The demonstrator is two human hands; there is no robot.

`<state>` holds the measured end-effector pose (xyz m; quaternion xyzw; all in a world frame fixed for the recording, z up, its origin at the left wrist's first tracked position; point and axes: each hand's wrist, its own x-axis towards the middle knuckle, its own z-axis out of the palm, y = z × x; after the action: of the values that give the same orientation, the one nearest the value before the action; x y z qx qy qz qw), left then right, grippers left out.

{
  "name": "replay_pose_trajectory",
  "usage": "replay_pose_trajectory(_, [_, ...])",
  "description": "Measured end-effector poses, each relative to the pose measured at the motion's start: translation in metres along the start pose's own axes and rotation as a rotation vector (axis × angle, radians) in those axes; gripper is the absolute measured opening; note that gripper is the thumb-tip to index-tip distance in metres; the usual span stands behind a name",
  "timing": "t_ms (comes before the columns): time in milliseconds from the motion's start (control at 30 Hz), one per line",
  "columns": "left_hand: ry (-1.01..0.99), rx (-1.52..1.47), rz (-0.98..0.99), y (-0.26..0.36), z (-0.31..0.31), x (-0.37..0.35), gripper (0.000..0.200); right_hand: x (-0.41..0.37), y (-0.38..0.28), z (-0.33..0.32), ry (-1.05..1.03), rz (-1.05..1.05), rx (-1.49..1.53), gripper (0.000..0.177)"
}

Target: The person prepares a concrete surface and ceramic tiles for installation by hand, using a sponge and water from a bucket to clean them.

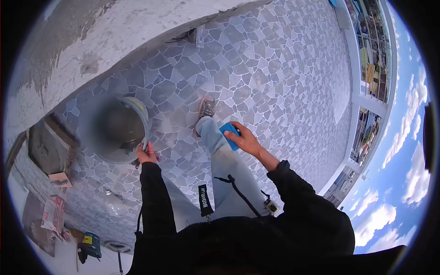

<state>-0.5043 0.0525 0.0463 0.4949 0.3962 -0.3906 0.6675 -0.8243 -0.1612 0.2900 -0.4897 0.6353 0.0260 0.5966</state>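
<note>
My left hand [147, 153] is closed on the near right rim of a large round bucket [140, 110]. Grey, wet-looking material [133, 130] shows inside it, though part of the bucket is smeared by a blurred patch. In front of my thigh, my right hand [245, 140] grips a flat blue rectangular piece [230, 136], thumb on its upper face and fingers behind. What kind of piece it is I cannot make out. The two hands are apart, with my light-blue trouser legs [233, 169] between and below them.
Grey stone-pattern paving [275, 68] covers the floor. A rough plastered ledge [105, 41] runs along the upper left. At the left sit a wooden mixing box [48, 142] holding grey material, a red-and-white bag [53, 213] and a dark green power tool [90, 245]. A white railing [355, 91] borders the right.
</note>
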Motion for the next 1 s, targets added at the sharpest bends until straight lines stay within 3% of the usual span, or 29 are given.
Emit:
replay_pose_trajectory(33, [-0.038, 0.067, -0.003, -0.051, 0.022, -0.008, 0.025, 0.007, 0.021, -0.034, 0.045, 0.016, 0.062, 0.060])
replay_pose_trajectory(133, [-0.124, 0.112, -0.140, -0.126, 0.050, -0.018, 0.026, 0.036, 0.049, -0.063, 0.104, -0.153, 0.082, 0.061])
replay_pose_trajectory(367, [-0.184, 0.404, -0.229, -0.265, 0.123, -0.074, 0.025, 0.137, 0.033, -0.099, 0.059, -0.350, 0.164, 0.063])
replay_pose_trajectory(500, [-0.098, 0.494, -0.274, -0.332, 0.151, -0.103, 0.025, 0.212, 0.052, -0.090, 0.085, -0.372, 0.048, 0.059])
replay_pose_trajectory(567, [-0.087, 0.514, -0.299, -0.363, 0.165, -0.107, 0.025, 0.251, 0.063, -0.100, 0.096, -0.184, -0.331, 0.054])
replay_pose_trajectory(700, [-0.132, 0.668, -0.306, -0.384, 0.195, -0.117, 0.028, 0.331, 0.116, -0.127, 0.462, -0.123, -0.531, 0.050])
replay_pose_trajectory(767, [-0.092, 0.798, -0.238, -0.378, 0.213, -0.110, 0.034, 0.363, 0.144, -0.133, 0.517, -0.033, -0.534, 0.049])
replay_pose_trajectory(867, [-0.351, 1.193, -0.290, -0.353, 0.242, -0.089, 0.041, 0.395, 0.179, -0.123, 0.550, -0.009, -0.605, 0.043])
replay_pose_trajectory(933, [-0.402, 1.289, -0.254, -0.342, 0.269, -0.087, 0.043, 0.407, 0.205, -0.113, 0.573, -0.003, -0.683, 0.039])
replay_pose_trajectory(1000, [-0.507, 1.427, -0.275, -0.326, 0.288, -0.099, 0.061, 0.409, 0.224, -0.113, 0.358, -0.091, -0.664, 0.030])
